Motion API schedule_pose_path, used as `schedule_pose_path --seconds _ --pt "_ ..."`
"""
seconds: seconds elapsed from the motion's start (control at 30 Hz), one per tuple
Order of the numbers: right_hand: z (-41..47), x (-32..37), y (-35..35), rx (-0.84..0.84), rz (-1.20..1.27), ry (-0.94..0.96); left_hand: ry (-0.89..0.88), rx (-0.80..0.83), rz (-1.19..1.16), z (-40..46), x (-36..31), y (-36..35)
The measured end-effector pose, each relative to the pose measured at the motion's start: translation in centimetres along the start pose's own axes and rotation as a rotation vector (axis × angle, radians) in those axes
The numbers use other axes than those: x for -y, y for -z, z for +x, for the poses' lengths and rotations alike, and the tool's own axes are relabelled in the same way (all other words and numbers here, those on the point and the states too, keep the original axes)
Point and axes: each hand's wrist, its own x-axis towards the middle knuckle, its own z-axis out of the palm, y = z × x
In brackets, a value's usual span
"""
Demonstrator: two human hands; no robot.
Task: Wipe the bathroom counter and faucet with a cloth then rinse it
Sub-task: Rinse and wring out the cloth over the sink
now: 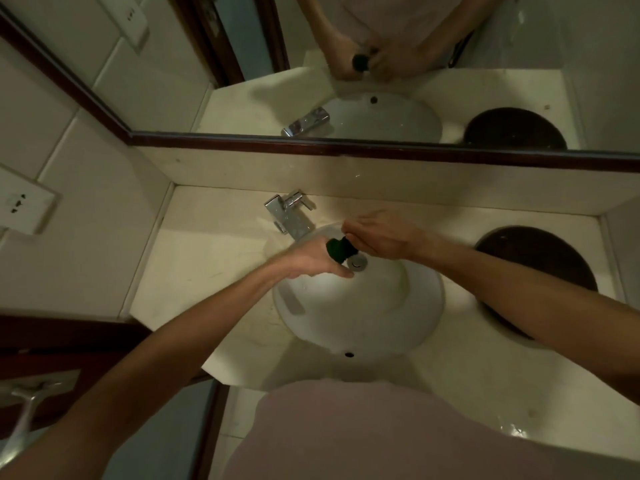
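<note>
A wall socket (24,204) sat at the far left, beside the pale worktop (207,258). The chrome faucet (291,213) stood at the basin's (363,317) back rim. Over the drain (357,262), the left hand (311,259) and the right hand (375,233) each gripped an end of the dark green cloth (337,249), bunched tight between them. A dark round opening (540,261) lay at the right.

No readable text, label, brand or number shows on anything here.
</note>
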Motion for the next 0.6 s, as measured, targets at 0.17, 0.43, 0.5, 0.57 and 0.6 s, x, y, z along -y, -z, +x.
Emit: schedule_pose_path --seconds 0.17,0.43,0.5,0.57,0.6 --pt "-0.9 3.8 -5.2 -0.009 0.500 -0.673 -0.095 -0.424 0.545 0.3 0.2 -0.1" --pt "-3.9 5.4 -8.4 0.462 2.031 -1.370 -0.209 -0.437 0.914 1.2 1.3 -4.3" --pt "-4.9 5.9 -9.2 0.469 2.023 -1.411 -0.213 -0.383 0.952 1.8 1.7 -5.5" --pt "-5.9 6.3 -9.7 0.390 1.917 -1.470 -0.194 -0.333 0.964 2.3 1.8 -6.6" --pt "-6.5 6.3 -9.8 0.325 1.831 -1.496 -0.173 -0.308 0.952 2.6 1.8 -7.0"
